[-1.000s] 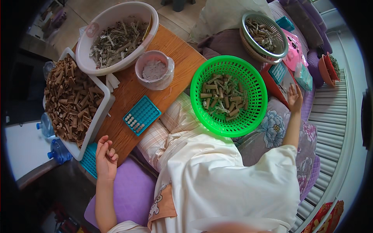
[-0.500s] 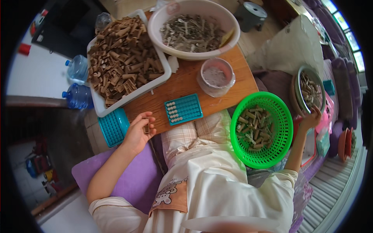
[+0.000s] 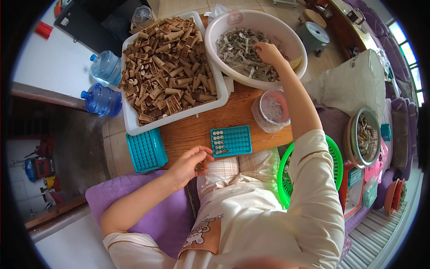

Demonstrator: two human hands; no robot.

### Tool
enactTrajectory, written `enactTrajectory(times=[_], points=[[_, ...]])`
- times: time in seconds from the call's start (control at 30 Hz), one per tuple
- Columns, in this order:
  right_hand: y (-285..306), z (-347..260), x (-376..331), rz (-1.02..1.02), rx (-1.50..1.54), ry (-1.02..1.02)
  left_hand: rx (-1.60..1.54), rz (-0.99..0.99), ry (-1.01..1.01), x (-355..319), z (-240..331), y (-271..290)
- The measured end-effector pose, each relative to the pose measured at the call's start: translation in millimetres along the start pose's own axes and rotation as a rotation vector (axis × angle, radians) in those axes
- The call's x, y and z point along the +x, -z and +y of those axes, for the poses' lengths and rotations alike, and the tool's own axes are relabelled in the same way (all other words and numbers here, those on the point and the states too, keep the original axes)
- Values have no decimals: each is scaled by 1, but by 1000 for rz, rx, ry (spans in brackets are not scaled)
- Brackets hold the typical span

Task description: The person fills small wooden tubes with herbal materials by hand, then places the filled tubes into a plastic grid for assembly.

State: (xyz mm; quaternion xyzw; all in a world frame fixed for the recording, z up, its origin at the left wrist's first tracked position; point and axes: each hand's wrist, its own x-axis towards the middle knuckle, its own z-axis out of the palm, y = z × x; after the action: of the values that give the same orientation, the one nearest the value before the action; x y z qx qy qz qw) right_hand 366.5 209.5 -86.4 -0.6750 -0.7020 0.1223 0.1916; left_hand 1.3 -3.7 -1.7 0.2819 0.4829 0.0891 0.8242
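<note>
My left hand is closed round a small brown trough-shaped piece, just left of the teal tray near the table's front edge. The teal tray has round wells; its left columns hold pale discs. My right arm stretches away over the table. At its end, my right hand dips into the large pale basin, fingers drawn together at the pile of small metallic and clear parts. Whatever is between those fingers is too small to make out.
A white bin heaped with brown pieces stands at the back left. Nearby are a pink-lined tub, stacked teal trays, a green basket partly behind my right arm, a grey-green sieve and blue water bottles.
My right hand has swung from the sieve at the far right over to the pale basin. My left hand still holds the brown piece. The whole view has shifted.
</note>
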Motion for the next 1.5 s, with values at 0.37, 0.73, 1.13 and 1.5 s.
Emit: enactTrajectory(times=[0.37, 0.73, 1.13, 1.5], points=[[18, 1, 25, 234, 408, -154, 54, -37, 46, 0, 1, 1], [129, -50, -47, 61, 1428, 75, -160, -140, -15, 1, -6, 4], [41, -204, -203, -324, 1507, -187, 15, -11, -781, -10, 11, -4], [7, -268, -253, 207, 1463, -155, 124, -46, -919, -22, 1, -5]])
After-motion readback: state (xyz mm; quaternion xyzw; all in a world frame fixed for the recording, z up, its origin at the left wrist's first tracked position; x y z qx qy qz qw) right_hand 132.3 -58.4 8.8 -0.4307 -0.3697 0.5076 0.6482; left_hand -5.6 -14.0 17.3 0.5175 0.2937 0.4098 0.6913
